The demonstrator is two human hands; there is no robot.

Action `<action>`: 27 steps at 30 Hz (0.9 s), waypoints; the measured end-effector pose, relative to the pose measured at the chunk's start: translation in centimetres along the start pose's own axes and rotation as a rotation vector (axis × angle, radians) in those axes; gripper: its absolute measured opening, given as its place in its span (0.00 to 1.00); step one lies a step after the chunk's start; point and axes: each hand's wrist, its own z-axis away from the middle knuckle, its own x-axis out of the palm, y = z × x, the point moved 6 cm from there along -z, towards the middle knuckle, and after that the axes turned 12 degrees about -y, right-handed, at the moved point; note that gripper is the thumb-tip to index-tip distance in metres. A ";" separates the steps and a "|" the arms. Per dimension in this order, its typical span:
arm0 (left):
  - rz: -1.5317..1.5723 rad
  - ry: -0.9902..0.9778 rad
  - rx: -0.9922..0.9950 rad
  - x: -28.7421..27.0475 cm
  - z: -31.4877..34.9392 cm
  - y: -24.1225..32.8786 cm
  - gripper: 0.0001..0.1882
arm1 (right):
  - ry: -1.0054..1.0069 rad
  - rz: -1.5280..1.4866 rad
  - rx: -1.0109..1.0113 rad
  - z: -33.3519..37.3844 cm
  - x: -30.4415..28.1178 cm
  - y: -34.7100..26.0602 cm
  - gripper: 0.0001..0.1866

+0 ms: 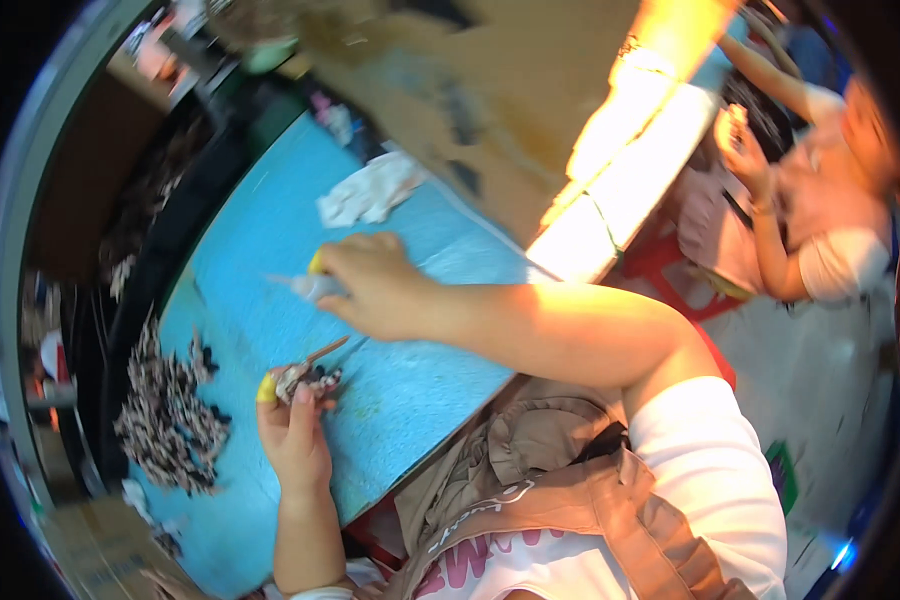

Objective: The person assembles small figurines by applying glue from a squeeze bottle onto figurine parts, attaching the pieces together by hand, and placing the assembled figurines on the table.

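Head: right hand (375,290) (knuckles up)

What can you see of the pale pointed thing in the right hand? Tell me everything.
The pale pointed thing is small and whitish, apparently translucent plastic, perhaps a squeeze bottle. Its narrow end points left. The right hand grips its thicker body, a yellow finger cover close against it, over the blue tabletop. Blur hides finer detail.

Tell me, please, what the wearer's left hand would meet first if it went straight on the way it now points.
Most likely the pale, narrow-tipped object in the right hand, which lies ahead of the left hand; their heights are unclear, so it might pass beneath.
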 end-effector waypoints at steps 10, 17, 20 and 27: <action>-0.094 -0.037 0.035 0.3 -0.8 -0.9 0.16 | 0.439 0.118 -0.465 7.3 -7.9 -6.8 0.24; -0.124 -0.017 0.004 -0.1 -1.0 -0.9 0.15 | 0.758 0.553 -0.073 9.4 -19.9 3.1 0.08; -0.146 -0.031 -0.017 0.4 -1.5 -1.0 0.15 | 0.293 0.615 0.468 6.3 -19.4 10.6 0.13; -0.141 -0.012 -0.030 0.5 -0.8 -0.9 0.16 | 0.191 0.427 0.616 5.2 -18.5 9.8 0.17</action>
